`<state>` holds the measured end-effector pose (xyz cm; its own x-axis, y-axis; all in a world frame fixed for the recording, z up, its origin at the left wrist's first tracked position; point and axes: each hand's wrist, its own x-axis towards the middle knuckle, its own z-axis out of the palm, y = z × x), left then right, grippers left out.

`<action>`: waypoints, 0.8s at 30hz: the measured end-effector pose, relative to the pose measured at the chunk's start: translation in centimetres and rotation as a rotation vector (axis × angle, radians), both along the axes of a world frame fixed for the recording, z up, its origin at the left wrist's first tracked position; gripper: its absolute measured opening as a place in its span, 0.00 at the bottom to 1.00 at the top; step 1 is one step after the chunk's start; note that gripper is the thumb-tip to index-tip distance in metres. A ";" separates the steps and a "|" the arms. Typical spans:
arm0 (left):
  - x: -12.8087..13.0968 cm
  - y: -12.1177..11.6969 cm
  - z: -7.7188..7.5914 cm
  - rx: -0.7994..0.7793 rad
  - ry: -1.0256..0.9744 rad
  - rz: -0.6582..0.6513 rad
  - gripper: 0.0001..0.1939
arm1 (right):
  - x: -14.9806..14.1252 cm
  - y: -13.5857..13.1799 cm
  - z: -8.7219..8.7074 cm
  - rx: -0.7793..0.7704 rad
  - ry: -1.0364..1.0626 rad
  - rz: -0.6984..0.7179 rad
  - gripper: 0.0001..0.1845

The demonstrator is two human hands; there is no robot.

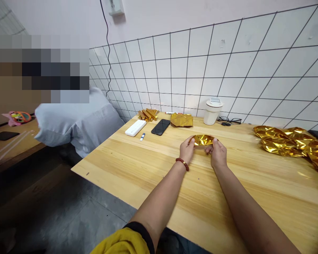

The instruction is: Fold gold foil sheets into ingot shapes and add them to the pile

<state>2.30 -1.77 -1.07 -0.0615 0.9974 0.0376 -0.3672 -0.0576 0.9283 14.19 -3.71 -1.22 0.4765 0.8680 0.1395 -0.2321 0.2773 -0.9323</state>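
Between both hands a shiny gold foil piece (202,140) is held by its two ends, a little above the wooden table. My left hand (187,149), with a dark red bead bracelet at the wrist, pinches the left end. The right end is gripped by my right hand (218,152), thumb on top. Beyond the hands lies a stack of flat gold sheets (181,120). Folded gold strips (148,114) are piled at the far left corner. Several puffed gold foil pieces (282,146) lie to the right.
A black phone (160,127), a white power bank (135,127) and a small blue-and-white stick (142,137) lie left on the wooden table (116,158). A lidded white cup (211,113) and glasses (230,120) stand near the gridded wall. Another person (79,120) leans at a neighbouring table.
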 end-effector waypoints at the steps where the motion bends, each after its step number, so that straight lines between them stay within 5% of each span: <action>1: 0.0 0.0 0.0 -0.011 -0.006 0.003 0.18 | 0.0 0.0 0.0 -0.002 0.005 0.015 0.33; 9: 0.1 0.0 0.3 -0.015 -0.023 0.029 0.16 | -0.3 0.1 -0.2 0.043 -0.056 0.088 0.30; 19: -0.4 -1.4 1.6 0.026 0.067 -0.102 0.22 | 0.5 0.5 -0.3 0.016 -0.088 -0.170 0.23; 24: -0.3 -1.6 1.8 0.042 -0.015 -0.137 0.21 | -0.2 -0.2 -0.2 0.061 -0.229 0.030 0.19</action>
<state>1.96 -3.40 0.70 0.0744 0.9941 0.0791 -0.3881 -0.0442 0.9206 13.95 -3.94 -1.44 0.4006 0.8681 0.2932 -0.0258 0.3306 -0.9434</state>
